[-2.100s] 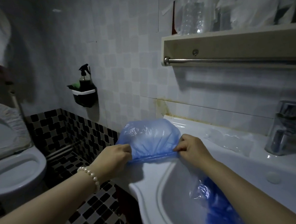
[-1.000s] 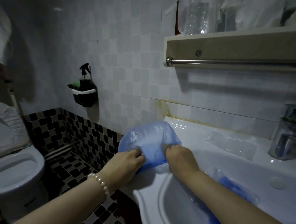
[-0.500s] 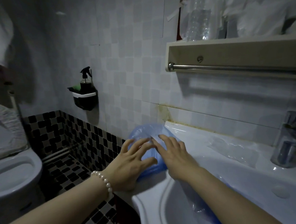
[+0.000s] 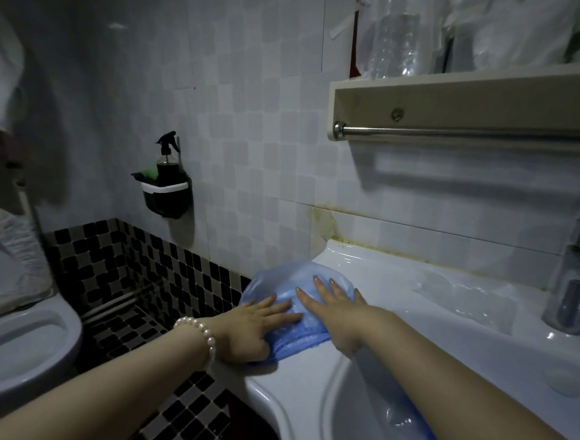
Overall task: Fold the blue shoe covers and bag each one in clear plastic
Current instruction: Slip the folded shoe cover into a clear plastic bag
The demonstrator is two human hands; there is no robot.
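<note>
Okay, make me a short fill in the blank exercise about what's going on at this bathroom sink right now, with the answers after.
1. Both hands press flat on a ____ shoe cover.
2. The bracelet of white beads sits on the ____ wrist.
3. The shoe cover lies on the rim of the ____.
4. The spray bottle stands in a holder fixed to the ____.

Answers: blue; left; sink; wall

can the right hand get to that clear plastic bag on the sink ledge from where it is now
Probably yes. The right hand lies flat on the blue shoe cover, and the clear plastic bag lies beside it on the sink ledge with nothing between them.
</note>
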